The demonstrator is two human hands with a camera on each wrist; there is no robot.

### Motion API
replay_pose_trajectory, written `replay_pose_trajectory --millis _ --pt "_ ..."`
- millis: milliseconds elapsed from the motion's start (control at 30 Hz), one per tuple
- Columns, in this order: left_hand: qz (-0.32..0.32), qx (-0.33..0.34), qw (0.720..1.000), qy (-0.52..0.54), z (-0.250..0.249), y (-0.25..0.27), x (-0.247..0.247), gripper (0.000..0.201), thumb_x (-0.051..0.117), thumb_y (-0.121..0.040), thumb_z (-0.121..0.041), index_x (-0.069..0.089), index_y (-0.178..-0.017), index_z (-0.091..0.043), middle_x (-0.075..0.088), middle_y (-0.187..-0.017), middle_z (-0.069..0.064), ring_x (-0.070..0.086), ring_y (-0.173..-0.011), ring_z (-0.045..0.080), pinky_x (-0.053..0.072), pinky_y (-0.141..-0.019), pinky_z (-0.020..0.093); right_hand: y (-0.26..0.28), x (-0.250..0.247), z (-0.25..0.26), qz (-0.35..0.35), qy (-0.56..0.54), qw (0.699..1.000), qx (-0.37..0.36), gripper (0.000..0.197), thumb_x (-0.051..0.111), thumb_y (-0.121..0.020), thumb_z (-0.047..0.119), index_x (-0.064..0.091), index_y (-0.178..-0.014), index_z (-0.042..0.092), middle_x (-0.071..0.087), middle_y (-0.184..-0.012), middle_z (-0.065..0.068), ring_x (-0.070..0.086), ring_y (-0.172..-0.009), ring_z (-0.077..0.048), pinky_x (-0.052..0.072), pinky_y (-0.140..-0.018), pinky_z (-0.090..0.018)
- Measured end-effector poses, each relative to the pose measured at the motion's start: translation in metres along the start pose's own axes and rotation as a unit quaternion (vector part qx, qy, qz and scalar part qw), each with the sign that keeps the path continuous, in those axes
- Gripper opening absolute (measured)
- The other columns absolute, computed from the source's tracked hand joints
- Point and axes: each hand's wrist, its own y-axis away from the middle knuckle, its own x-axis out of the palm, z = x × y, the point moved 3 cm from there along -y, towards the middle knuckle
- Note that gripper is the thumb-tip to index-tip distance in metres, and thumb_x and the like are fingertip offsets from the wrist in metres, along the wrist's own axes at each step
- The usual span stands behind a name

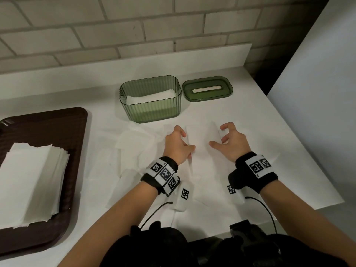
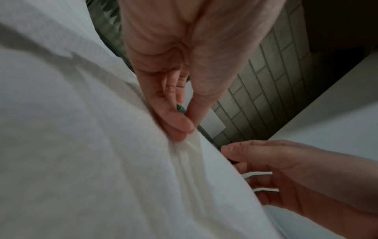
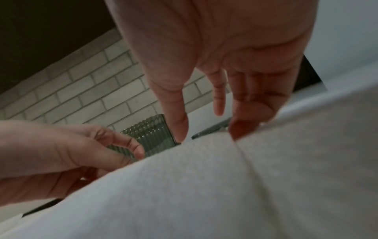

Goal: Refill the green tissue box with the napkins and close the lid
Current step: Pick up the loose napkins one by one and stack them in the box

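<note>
The green ribbed tissue box [image 1: 150, 110] stands open at the back of the counter, with a few white napkins [image 1: 152, 97] lying inside. Its green slotted lid [image 1: 207, 88] lies flat just to its right. In front of the box, both hands hold one folded napkin [image 1: 201, 137] by its sides. My left hand [image 1: 185, 140] pinches the left fold between thumb and fingers, as the left wrist view [image 2: 184, 127] shows close up. My right hand [image 1: 217, 138] curls its fingers [image 3: 245, 126] round the raised right edge, thumb on the near side.
A brown tray [image 1: 73, 132] at the left holds a stack of napkins [image 1: 32, 180]. Several loose napkins [image 1: 134, 143] lie spread over the white counter [image 1: 269, 151] around my wrists. A brick wall [image 1: 115, 26] runs behind, and the counter ends at the right.
</note>
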Motion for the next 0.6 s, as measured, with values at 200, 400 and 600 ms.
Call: replay_pose_trajectory --millis 200,400,600 --pt "0.007 0.009 1.0 -0.017 0.002 -0.004 0.002 0.033 0.075 -0.076 -0.005 0.048 -0.095 -0.009 0.064 -0.069 0.014 0.066 -0.056 0.027 0.06 -0.064 0.044 0.002 -0.003 0.0 0.006 -0.036 0.999 0.005 0.055 0.081 -0.072 0.022 0.048 -0.116 0.02 0.066 -0.081 -0.01 0.061 -0.077 -0.023 0.045 -0.069 -0.028" --pt "-0.021 0.172 0.979 -0.105 -0.032 -0.001 -0.025 0.057 0.077 -0.076 -0.015 0.046 -0.124 -0.019 0.05 -0.124 0.001 0.053 -0.109 0.019 0.047 -0.092 0.035 0.013 -0.02 0.031 0.025 -0.136 0.984 -0.111 0.051 0.078 -0.074 0.005 0.05 -0.113 0.023 0.059 -0.073 0.0 0.049 -0.054 -0.017 0.048 -0.064 -0.021" --pt "0.074 0.31 0.911 -0.262 -0.082 0.01 -0.083 0.079 0.077 -0.071 -0.015 0.04 -0.134 -0.047 0.018 -0.156 -0.015 0.012 -0.147 0.02 0.021 -0.104 0.049 0.038 -0.034 0.098 0.116 -0.101 0.949 -0.277 0.048 0.074 -0.077 0.003 0.051 -0.114 0.025 0.063 -0.08 -0.002 0.055 -0.062 -0.018 0.046 -0.065 -0.021"
